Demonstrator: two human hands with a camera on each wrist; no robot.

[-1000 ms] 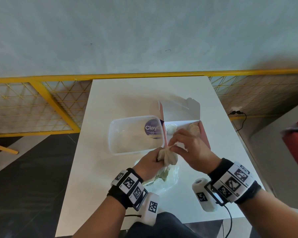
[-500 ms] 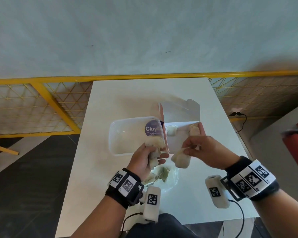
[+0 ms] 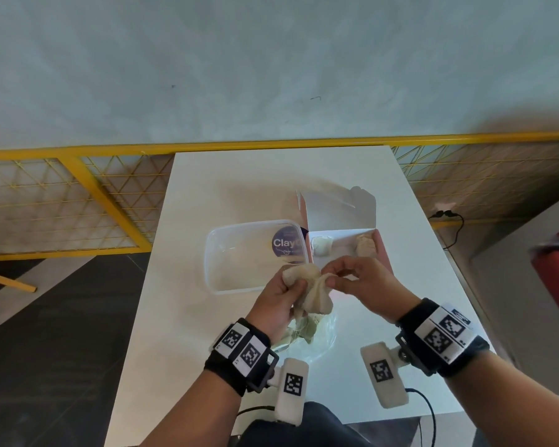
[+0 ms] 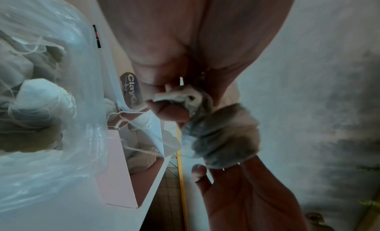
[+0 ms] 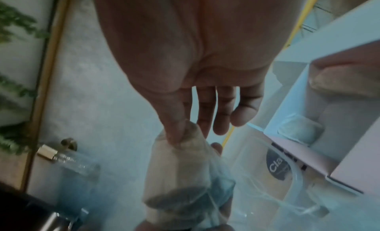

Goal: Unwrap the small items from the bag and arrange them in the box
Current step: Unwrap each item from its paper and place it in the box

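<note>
Both hands (image 3: 279, 298) (image 3: 359, 280) raised, fingers (image 5: 174, 128) pinching

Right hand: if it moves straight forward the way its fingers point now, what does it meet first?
Probably the beige wrapped bundle it already pinches, then the left hand gripping it; depth is unclear.

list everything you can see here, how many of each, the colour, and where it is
Table: one, white, against the railing.
Clear plastic container: one, see-through with a dark round label, mid-table, left of the box.
Box: one, pink outside and white inside, lid open, right of the container.
Unwrapped items: two in the box, a white one at the left and a beige one at the right.
Wrapped item: one, beige, held above the table between both hands.
Plastic bag: one, clear, near table edge, with more pieces inside.
Railing: one, yellow mesh, behind the table.
Wrist cameras: two, white, one under each wrist.
Hands: left hand grips the wrapped item; right hand pinches its wrapping.
</note>
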